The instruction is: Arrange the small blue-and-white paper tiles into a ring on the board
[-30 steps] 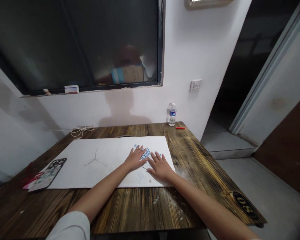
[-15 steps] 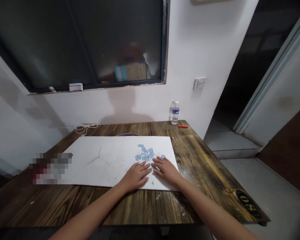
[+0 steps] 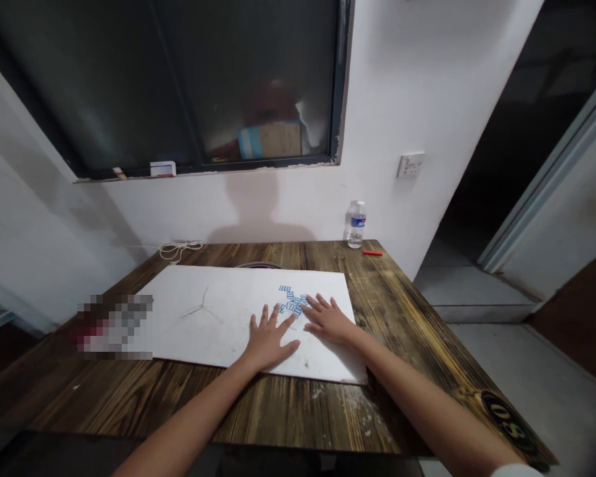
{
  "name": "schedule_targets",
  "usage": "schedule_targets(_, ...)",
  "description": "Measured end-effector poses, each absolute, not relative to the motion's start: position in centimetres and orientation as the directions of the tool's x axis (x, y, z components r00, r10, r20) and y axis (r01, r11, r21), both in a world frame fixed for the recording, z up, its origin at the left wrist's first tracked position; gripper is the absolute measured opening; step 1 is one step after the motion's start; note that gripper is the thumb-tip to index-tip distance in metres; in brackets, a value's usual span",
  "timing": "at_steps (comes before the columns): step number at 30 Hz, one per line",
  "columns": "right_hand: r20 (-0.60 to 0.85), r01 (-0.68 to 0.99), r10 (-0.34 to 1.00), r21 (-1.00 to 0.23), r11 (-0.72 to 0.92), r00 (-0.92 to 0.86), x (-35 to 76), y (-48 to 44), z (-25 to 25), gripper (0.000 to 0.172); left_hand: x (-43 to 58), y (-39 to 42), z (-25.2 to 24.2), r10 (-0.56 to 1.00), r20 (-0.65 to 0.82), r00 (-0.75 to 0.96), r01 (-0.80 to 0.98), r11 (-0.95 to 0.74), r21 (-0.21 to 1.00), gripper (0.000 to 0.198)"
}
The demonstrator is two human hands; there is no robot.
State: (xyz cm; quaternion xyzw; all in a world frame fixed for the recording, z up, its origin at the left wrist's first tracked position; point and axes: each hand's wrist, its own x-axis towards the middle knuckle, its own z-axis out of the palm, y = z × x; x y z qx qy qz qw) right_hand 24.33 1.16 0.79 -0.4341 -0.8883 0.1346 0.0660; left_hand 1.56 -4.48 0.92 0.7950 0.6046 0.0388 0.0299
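Note:
A loose cluster of small blue-and-white rectangular pieces (image 3: 293, 305) lies on a white board (image 3: 179, 338); their exact kind is too small to make out. My left hand (image 3: 269, 341) is spread flat at the near left side of the cluster, its fingertips by the pieces. From the right, my right hand (image 3: 330, 320) reaches in with fingers stretched out, its fingertips at the cluster's right edge. Some pieces may be hidden beneath the fingers. Neither hand grips anything.
The board rests on a dark wooden table (image 3: 402, 331). At the back stand a water bottle (image 3: 356, 225) and a red stick-like item (image 3: 372, 252). A white cable (image 3: 179, 249) lies at the back left. Thin dark lines (image 3: 202, 307) mark the board; a blurred patch covers its left end.
My left hand has spread its fingers and shifted slightly left. My right hand has moved up against the cluster, and the piece lying apart at the right no longer shows. The view has shifted a little.

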Motion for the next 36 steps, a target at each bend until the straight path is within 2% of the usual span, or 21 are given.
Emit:
schedule_targets(3, 0.062, 0.689, 0.736, -0.309, 0.656, -0.674, 24.3, 0.8, 0.8, 0.053, 1.2, -4.5, 1.4, 0.961, 0.021, 0.275, 0.954, -0.275, 0.119, 0.060)
schedule_targets(6, 0.102, 0.629, 0.698, -0.358, 0.690, -0.709, 24.9, 0.3, 0.8, 0.048, 1.0, -4.5, 1.5, 0.961, -0.006, 0.276, 0.950, -0.272, 0.154, 0.051)
schedule_targets(11, 0.170, 0.503, 0.599, -0.394, 0.769, -0.783, 25.5, -0.6, 1.0, 0.044, 1.6, -3.9, 1.1, 0.982, 0.058, 0.178, 0.977, -0.184, 0.105, 0.060)
schedule_targets(18, 0.289, 0.380, 0.499, -0.381, 0.843, -0.817, 25.4, -0.9, 0.9, 0.037, 3.7, -1.2, 1.4, 0.998, 0.051, 0.032, 0.997, -0.036, 0.070, 0.065)
schedule_targets(20, 0.353, 0.391, 0.526, -0.387, 0.835, -0.774, 25.3, -0.7, 0.8, 0.034, 4.4, -0.7, 1.9, 0.994, 0.066, 0.089, 0.991, -0.095, 0.097, 0.058)
schedule_targets(23, 0.394, 0.498, 0.639, -0.407, 0.766, -0.661, 25.2, -0.4, 0.6, 0.032, 5.1, -0.6, 2.4, 0.958, 0.070, 0.280, 0.949, -0.287, 0.133, 0.048)
schedule_targets(26, 0.319, 0.608, 0.733, -0.413, 0.678, -0.601, 25.1, -0.4, 0.5, 0.032, 5.1, -0.7, 2.6, 0.921, 0.056, 0.386, 0.905, -0.390, 0.168, 0.047)
schedule_targets(30, 0.247, 0.664, 0.770, -0.395, 0.634, -0.588, 25.1, -0.6, 0.5, 0.040, 4.7, -0.5, 2.7, 0.897, 0.008, 0.442, 0.872, -0.432, 0.230, 0.046)
schedule_targets(32, 0.233, 0.707, 0.804, -0.386, 0.592, -0.547, 25.1, -0.6, 0.5, 0.041, 4.6, -0.4, 2.6, 0.905, 0.030, 0.424, 0.878, -0.420, 0.229, 0.045)
schedule_targets(36, 0.221, 0.748, 0.832, -0.365, 0.554, -0.509, 25.2, -0.4, 0.4, 0.045, 4.5, -0.4, 2.3, 0.951, 0.191, 0.242, 0.936, -0.280, 0.211, 0.042)
